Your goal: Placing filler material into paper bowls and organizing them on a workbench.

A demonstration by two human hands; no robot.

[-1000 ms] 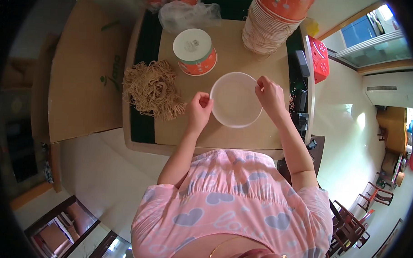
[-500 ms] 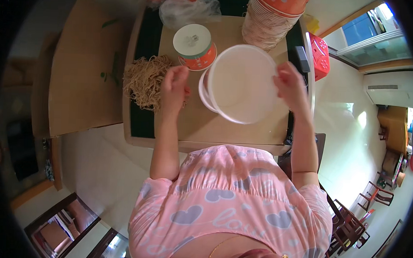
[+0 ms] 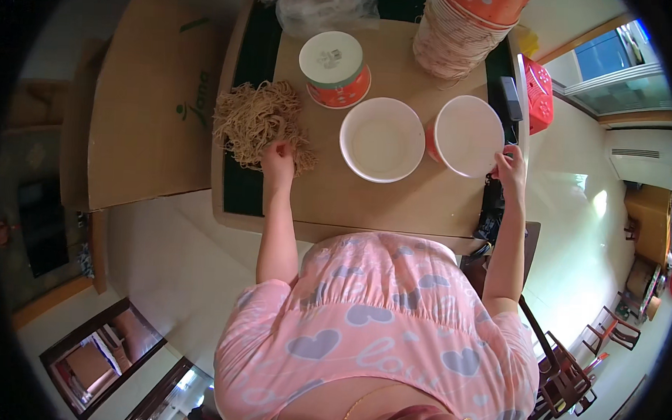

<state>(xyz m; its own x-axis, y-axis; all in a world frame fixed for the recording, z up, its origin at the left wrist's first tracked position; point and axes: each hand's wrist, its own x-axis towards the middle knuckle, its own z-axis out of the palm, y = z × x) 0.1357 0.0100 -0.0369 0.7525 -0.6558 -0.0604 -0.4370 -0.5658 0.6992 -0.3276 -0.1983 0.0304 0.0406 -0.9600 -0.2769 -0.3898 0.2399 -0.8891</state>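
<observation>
On the table's right side my right hand (image 3: 509, 167) pinches the rim of a white-lined paper bucket (image 3: 468, 136), whose outside shows orange. My left hand (image 3: 278, 160) is at the near edge of a tangled heap of tan strings (image 3: 259, 122), fingers closed on some of it; the fingertips are partly hidden. Between the hands stands a second white bucket (image 3: 383, 140), mouth up, with nothing visible inside. Behind it is an orange container (image 3: 341, 94) with a white, green-edged top (image 3: 330, 58).
A tall stack of orange paper buckets (image 3: 464, 40), with strings along its side, leans at the back right. Clear plastic (image 3: 328, 10) lies at the back. A large cardboard box (image 3: 150, 115) stands left of the table, a red basket (image 3: 537, 97) to the right.
The two buckets, nested or overlapping before, now stand apart, one of them farther right in my right hand. My left hand has come down onto the strings. The view has shifted slightly.
</observation>
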